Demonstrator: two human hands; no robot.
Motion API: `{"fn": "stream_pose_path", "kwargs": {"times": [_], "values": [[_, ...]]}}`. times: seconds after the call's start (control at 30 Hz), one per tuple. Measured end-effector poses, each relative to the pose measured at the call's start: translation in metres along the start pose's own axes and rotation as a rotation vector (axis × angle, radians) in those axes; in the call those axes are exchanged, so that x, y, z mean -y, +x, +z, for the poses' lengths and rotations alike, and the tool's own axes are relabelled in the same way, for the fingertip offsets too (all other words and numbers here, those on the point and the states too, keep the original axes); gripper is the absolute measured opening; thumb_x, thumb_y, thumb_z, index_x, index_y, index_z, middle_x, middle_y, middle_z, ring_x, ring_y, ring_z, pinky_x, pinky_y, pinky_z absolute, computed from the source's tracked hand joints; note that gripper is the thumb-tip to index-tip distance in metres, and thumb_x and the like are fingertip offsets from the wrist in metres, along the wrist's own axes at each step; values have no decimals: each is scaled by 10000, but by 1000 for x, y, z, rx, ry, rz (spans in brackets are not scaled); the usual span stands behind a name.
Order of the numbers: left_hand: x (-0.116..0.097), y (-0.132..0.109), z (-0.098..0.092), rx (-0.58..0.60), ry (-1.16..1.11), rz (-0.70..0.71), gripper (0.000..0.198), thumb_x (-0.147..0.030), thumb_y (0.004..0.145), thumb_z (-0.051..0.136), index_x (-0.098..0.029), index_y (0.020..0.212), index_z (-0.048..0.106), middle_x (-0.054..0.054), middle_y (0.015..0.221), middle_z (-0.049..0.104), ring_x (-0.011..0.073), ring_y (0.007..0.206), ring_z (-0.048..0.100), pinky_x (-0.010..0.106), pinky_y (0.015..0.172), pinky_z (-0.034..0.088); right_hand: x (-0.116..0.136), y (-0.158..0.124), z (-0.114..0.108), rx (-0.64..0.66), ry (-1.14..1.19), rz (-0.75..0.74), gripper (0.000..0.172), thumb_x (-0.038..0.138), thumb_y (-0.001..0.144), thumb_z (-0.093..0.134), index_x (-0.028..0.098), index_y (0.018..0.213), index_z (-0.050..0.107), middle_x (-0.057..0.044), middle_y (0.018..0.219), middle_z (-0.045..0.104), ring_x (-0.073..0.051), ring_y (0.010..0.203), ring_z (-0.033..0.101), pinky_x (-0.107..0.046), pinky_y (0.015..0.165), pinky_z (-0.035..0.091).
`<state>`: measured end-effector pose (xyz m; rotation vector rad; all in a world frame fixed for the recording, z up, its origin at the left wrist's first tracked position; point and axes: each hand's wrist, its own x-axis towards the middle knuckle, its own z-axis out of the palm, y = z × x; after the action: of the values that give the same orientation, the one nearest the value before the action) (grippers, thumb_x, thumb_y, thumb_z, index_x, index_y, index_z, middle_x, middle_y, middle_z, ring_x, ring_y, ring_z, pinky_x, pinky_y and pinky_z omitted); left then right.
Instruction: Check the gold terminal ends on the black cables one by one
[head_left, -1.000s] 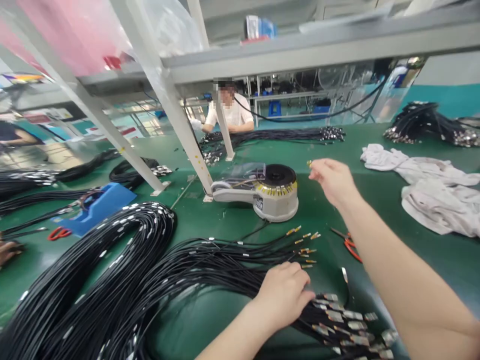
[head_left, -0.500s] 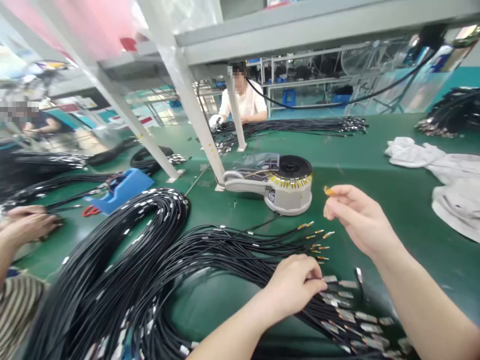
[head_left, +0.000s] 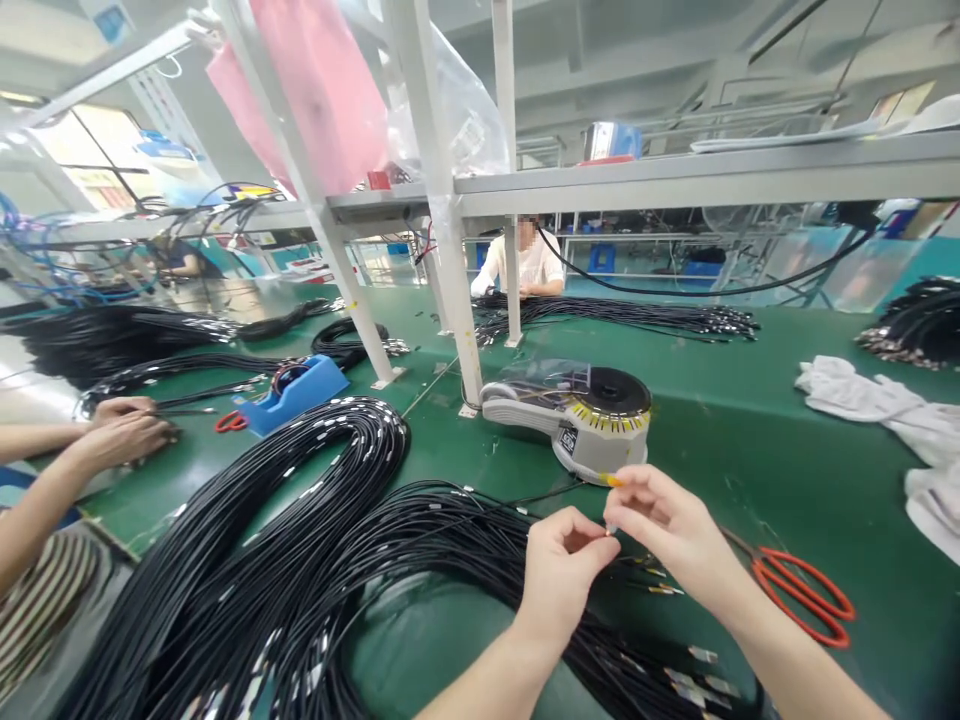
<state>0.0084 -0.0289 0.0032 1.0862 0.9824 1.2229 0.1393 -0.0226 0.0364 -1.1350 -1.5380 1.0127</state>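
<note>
- In the head view, your left hand [head_left: 561, 570] was just in front of the electric tape dispenser [head_left: 604, 450], its thumb and forefinger closed in a pinch on what looked like a cable end [head_left: 610, 533], mostly hidden by the fingertips.
- Your right hand [head_left: 679, 530] was in front of the dispenser and a little to its right, nearly closed, with a strip of amber tape [head_left: 613, 481] held at its fingertips; its thumb met the left fingertips at the cable end.
- Good handling seemed to call for a steady left pinch, with your wrists low and close together.
- The tape was probably sticky, so a light grip by its edge looked wiser than pressing its face.
- The near bundle of black cables [head_left: 450, 525] curved in front of the dispenser, its metal plugs [head_left: 697, 685] lying nearest you; loose leads there could easily have snagged your sleeveless forearms.
- On the green worktop [head_left: 720, 410], red-handled scissors [head_left: 799, 560] lay in front of the dispenser to the right, white gloves [head_left: 840, 390] farther right, and a blue tape holder [head_left: 307, 390] to its left.
- Left of the dispenser, beyond that holder, were a co-worker's hands [head_left: 124, 435]; past the dispenser sat a person in a white top [head_left: 529, 268], under a grey shelf [head_left: 675, 190].
</note>
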Motion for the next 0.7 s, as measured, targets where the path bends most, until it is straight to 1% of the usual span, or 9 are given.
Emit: {"fn": "stream_pose_path", "kwargs": {"times": [0.03,0.1,0.2,0.3,0.37,0.43,0.5,0.6,0.7], "values": [[-1,0,-1,-31,2,20,141,-190,579,665,-151,537,536,-35,512,499,87,502,415,226,519,334,0,3,1,8,28,-2,201,272,747,594,224,915,494,1,694,595,-174,657,560,-304,626,445],[-4,1,-2,-52,-33,8,165,-198,584,666,-155,542,512,-42,498,486,86,495,429,221,518,345,0,9,4,13,74,-6,228,281,752,597,225,942,486,5,682,602,-173,649,562,-306,628,444],[-5,4,-3,14,-145,-74,185,-259,622,654,-153,604,502,-35,502,496,91,472,463,210,471,353,-3,18,9,-24,132,0,288,283,742,624,227,983,478,21,648,595,-167,623,554,-295,616,437],[-3,5,-3,63,-242,-70,195,-304,674,627,-147,700,514,-25,570,518,69,436,436,183,385,285,-6,21,14,-72,298,31,353,270,733,652,244,1027,459,29,644,594,-152,610,543,-268,589,431],[-1,6,-3,43,-290,-37,183,-291,691,622,-150,710,506,-38,570,495,51,422,397,174,377,260,-8,19,18,-24,459,60,342,278,762,622,250,1055,446,11,675,602,-155,628,537,-266,574,436],[1,7,-3,12,-332,-20,184,-280,697,626,-154,687,492,-57,532,452,42,415,366,173,387,259,-9,17,23,80,608,106,327,301,786,580,252,1076,438,-16,735,606,-169,629,535,-282,540,447],[1,7,-4,-1,-378,-15,199,-282,699,629,-158,666,477,-64,510,431,42,410,355,176,391,257,-10,14,28,161,717,160,356,307,776,576,269,1098,427,-23,789,596,-171,583,528,-292,478,452],[1,8,-6,-7,-420,-16,217,-278,683,649,-160,660,468,-59,513,450,43,402,364,177,379,246,-11,12,34,181,799,209,402,266,746,606,300,1104,425,4,789,572,-145,512,504,-276,416,451],[1,8,-6,-7,-432,-22,215,-262,669,662,-158,662,474,-59,500,457,46,394,375,178,373,247,-10,12,35,177,838,220,402,237,743,611,301,1099,435,17,756,558,-139,523,500,-268,418,466]]}}
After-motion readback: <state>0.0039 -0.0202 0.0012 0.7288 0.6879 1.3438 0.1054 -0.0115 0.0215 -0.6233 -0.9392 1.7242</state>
